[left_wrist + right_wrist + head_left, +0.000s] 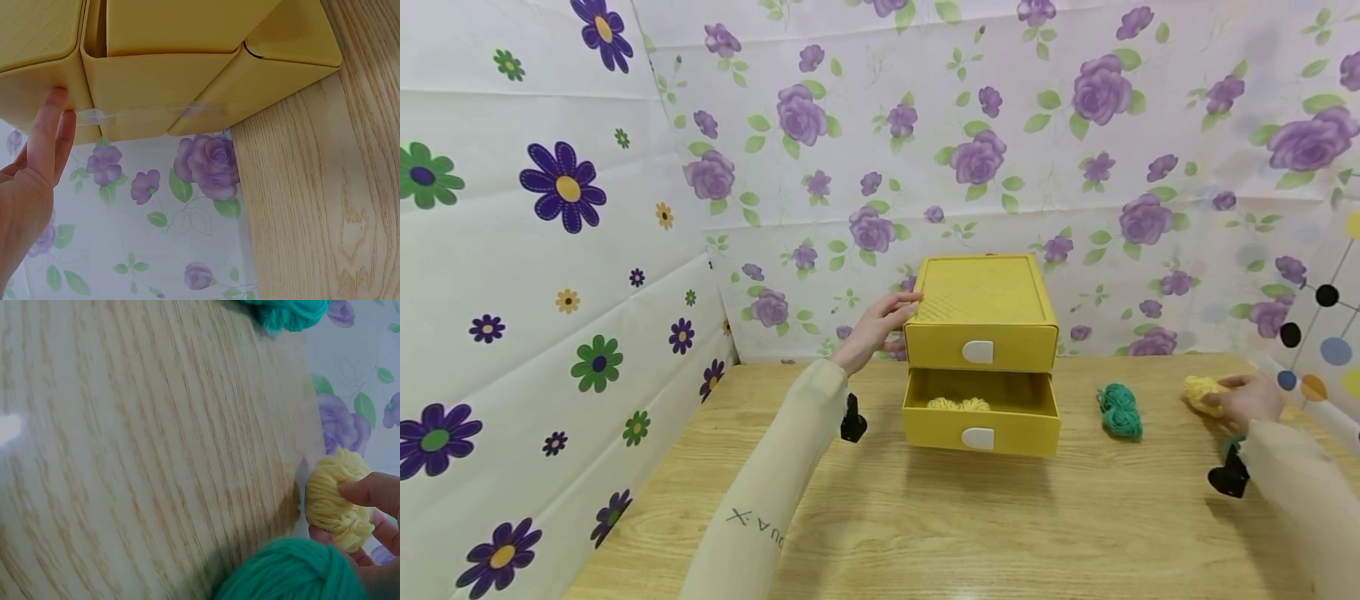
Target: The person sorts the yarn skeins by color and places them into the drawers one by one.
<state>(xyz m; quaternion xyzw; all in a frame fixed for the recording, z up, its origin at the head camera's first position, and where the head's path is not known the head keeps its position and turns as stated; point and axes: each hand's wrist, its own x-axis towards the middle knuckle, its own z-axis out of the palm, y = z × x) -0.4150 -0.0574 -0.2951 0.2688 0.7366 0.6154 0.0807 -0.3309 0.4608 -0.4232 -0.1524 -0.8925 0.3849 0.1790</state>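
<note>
At the right of the table, my right hand (1251,402) pinches a ball of yellow yarn (337,497) between thumb and fingers. A ball of green yarn (294,572) lies close under that hand, mostly hidden in the head view. Another green yarn ball (1120,411) sits between the hand and a yellow two-drawer box (985,292). My left hand (876,332) rests its extended fingers (47,134) against the box's left side. The lower drawer (981,429) is pulled out, with yellow yarn (958,404) inside; the upper drawer (943,347) is closed.
Each drawer front carries a white handle (977,352). Behind the wooden table (925,525) hangs a flowered sheet (865,167), and another patterned sheet (550,275) runs along the left. A dotted sheet (1326,333) borders the right side.
</note>
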